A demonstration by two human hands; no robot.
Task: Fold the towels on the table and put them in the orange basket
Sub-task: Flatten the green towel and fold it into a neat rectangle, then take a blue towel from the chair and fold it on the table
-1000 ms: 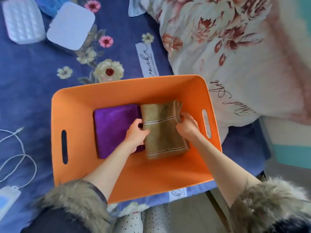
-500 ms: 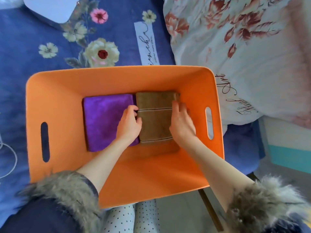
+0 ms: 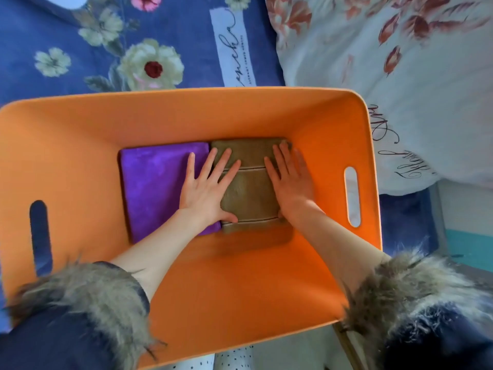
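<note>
The orange basket (image 3: 80, 145) fills the middle of the view. On its floor lie two folded towels side by side: a purple towel (image 3: 152, 182) on the left and a brown towel (image 3: 249, 193) with pale stripes on the right. My left hand (image 3: 205, 188) lies flat with fingers spread, across the seam between the two towels. My right hand (image 3: 292, 180) presses flat on the brown towel's right edge, close to the basket's right wall. Both hands hold nothing.
The basket stands on a blue flowered cloth (image 3: 53, 30). A white quilt with red flowers (image 3: 400, 76) is heaped at the upper right, touching the basket's right side. The basket has a handle slot in each end wall. Fur-trimmed sleeves cover both forearms.
The brown towel went from held above the basket floor to lying flat beside the purple one. Both hands let go and now press flat with straight fingers. The view moved closer.
</note>
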